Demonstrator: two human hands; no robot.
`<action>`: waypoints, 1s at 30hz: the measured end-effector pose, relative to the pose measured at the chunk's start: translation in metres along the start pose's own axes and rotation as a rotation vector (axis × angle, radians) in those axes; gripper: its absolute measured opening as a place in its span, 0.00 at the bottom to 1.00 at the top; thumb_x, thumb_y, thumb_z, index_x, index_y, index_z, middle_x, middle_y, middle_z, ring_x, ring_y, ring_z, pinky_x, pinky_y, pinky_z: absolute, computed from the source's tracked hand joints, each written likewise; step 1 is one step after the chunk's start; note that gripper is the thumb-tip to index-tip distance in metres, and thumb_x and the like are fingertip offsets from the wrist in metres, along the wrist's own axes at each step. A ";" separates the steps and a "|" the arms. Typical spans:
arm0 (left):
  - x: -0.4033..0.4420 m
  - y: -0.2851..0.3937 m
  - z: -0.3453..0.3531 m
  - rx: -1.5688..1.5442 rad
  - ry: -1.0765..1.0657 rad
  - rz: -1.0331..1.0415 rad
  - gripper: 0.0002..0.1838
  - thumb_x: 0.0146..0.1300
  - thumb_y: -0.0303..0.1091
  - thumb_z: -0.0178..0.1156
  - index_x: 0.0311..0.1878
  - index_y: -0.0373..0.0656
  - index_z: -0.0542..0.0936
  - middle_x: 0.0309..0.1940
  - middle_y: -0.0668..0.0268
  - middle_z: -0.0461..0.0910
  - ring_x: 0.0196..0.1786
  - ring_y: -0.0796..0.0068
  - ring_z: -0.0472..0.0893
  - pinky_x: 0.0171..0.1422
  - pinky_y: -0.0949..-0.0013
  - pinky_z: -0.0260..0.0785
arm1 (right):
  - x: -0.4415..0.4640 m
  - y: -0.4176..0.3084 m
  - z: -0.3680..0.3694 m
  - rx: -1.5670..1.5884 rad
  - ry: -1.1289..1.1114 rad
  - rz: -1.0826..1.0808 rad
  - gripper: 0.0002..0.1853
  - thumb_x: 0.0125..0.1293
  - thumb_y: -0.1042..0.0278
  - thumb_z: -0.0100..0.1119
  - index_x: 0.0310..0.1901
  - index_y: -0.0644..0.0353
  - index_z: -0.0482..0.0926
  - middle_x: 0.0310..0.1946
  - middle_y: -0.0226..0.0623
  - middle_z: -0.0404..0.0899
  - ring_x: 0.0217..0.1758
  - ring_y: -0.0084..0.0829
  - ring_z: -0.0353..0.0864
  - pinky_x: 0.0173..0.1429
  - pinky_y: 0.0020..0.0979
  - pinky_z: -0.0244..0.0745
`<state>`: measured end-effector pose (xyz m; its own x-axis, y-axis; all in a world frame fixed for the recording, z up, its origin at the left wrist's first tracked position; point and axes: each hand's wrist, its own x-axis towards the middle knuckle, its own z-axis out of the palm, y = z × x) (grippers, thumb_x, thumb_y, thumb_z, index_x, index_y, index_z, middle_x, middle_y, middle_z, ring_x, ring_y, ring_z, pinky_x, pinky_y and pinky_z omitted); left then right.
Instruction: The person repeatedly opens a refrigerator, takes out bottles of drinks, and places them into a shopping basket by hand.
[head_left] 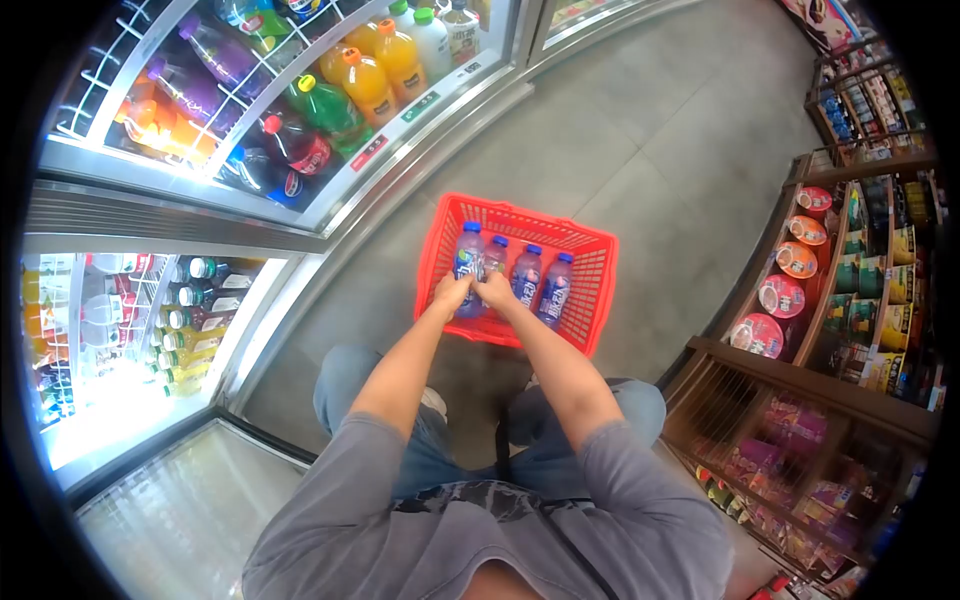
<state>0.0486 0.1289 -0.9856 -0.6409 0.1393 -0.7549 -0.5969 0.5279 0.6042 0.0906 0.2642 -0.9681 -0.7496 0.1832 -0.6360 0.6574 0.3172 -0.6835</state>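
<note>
A red plastic shopping basket [600,290] sits on the floor in front of me. Several drink bottles with blue caps and purple-blue labels are lined up inside it. My left hand [453,293] is closed at the leftmost drink bottle [468,252], around its lower half. Close beside it, my right hand [493,290] has its fingers curled in, meeting the left at this same bottle and covering the lower part of the second bottle [496,252]. To the right, the third bottle [526,275] and the fourth bottle [556,290] lean untouched against each other.
At left stands an open drinks fridge [215,350], its glass door [190,510] swung out beside me. Another cooler [400,125] holds soda and juice bottles at upper left. Shelves with cup noodles [780,295] and packets line the right side. Grey tiled floor [640,130] runs between them.
</note>
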 end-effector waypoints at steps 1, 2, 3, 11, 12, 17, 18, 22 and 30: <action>0.005 -0.005 0.000 0.053 0.033 -0.015 0.28 0.64 0.47 0.60 0.60 0.36 0.75 0.52 0.55 0.81 0.53 0.66 0.81 0.57 0.63 0.71 | 0.004 0.001 0.008 0.007 0.003 -0.002 0.32 0.57 0.44 0.62 0.52 0.66 0.79 0.43 0.60 0.83 0.50 0.53 0.84 0.55 0.45 0.77; 0.005 -0.007 0.001 0.103 0.062 -0.033 0.29 0.64 0.48 0.60 0.61 0.36 0.74 0.55 0.53 0.79 0.56 0.65 0.79 0.59 0.61 0.70 | 0.009 0.009 0.018 -0.021 0.069 -0.066 0.32 0.57 0.43 0.61 0.51 0.66 0.80 0.43 0.60 0.83 0.50 0.53 0.84 0.55 0.45 0.77; 0.006 -0.007 0.002 0.097 0.057 -0.032 0.29 0.64 0.48 0.60 0.61 0.36 0.74 0.55 0.53 0.79 0.56 0.65 0.79 0.59 0.61 0.70 | 0.015 0.018 0.023 -0.059 0.133 -0.132 0.32 0.57 0.43 0.61 0.50 0.66 0.80 0.43 0.61 0.83 0.50 0.54 0.83 0.56 0.45 0.77; 0.063 -0.055 0.007 -0.048 -0.136 -0.062 0.29 0.68 0.49 0.56 0.63 0.34 0.73 0.55 0.53 0.79 0.58 0.64 0.77 0.62 0.60 0.68 | 0.027 0.028 0.032 -0.238 0.114 -0.067 0.34 0.58 0.40 0.59 0.47 0.70 0.80 0.41 0.64 0.82 0.48 0.57 0.83 0.55 0.47 0.77; 0.066 -0.058 0.008 -0.047 -0.123 -0.036 0.29 0.68 0.49 0.56 0.62 0.34 0.73 0.54 0.53 0.79 0.57 0.64 0.77 0.62 0.60 0.67 | 0.029 0.031 0.036 -0.273 0.147 -0.093 0.34 0.58 0.40 0.60 0.46 0.71 0.79 0.40 0.64 0.82 0.47 0.57 0.83 0.54 0.48 0.77; 0.080 -0.065 0.020 0.191 0.016 -0.038 0.28 0.67 0.47 0.55 0.62 0.34 0.73 0.55 0.51 0.79 0.58 0.61 0.78 0.63 0.57 0.67 | 0.033 0.034 0.050 -0.238 0.246 -0.064 0.29 0.59 0.47 0.63 0.45 0.72 0.79 0.39 0.65 0.82 0.45 0.58 0.83 0.52 0.49 0.78; 0.071 -0.061 0.020 0.227 0.032 -0.020 0.28 0.67 0.46 0.54 0.62 0.35 0.73 0.56 0.49 0.78 0.60 0.58 0.76 0.64 0.57 0.66 | 0.033 0.035 0.053 -0.235 0.274 -0.070 0.26 0.59 0.51 0.64 0.44 0.72 0.80 0.38 0.65 0.82 0.45 0.58 0.83 0.52 0.49 0.78; 0.072 -0.085 0.031 0.350 0.077 -0.014 0.27 0.67 0.43 0.51 0.64 0.36 0.72 0.62 0.45 0.75 0.67 0.53 0.72 0.68 0.58 0.64 | 0.039 0.052 0.065 -0.326 0.113 -0.108 0.17 0.56 0.61 0.65 0.35 0.71 0.83 0.35 0.64 0.82 0.44 0.57 0.84 0.51 0.48 0.79; 0.005 -0.016 0.019 0.176 0.047 -0.033 0.29 0.72 0.48 0.46 0.67 0.36 0.69 0.65 0.42 0.70 0.69 0.48 0.70 0.71 0.55 0.61 | 0.023 0.035 0.041 -0.204 0.132 -0.136 0.21 0.57 0.52 0.62 0.38 0.65 0.85 0.35 0.62 0.82 0.45 0.57 0.83 0.51 0.48 0.76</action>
<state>0.0642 0.1364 -1.0040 -0.6470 0.0822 -0.7580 -0.5268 0.6705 0.5224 0.0998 0.2417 -1.0214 -0.8420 0.2418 -0.4823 0.5314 0.5258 -0.6641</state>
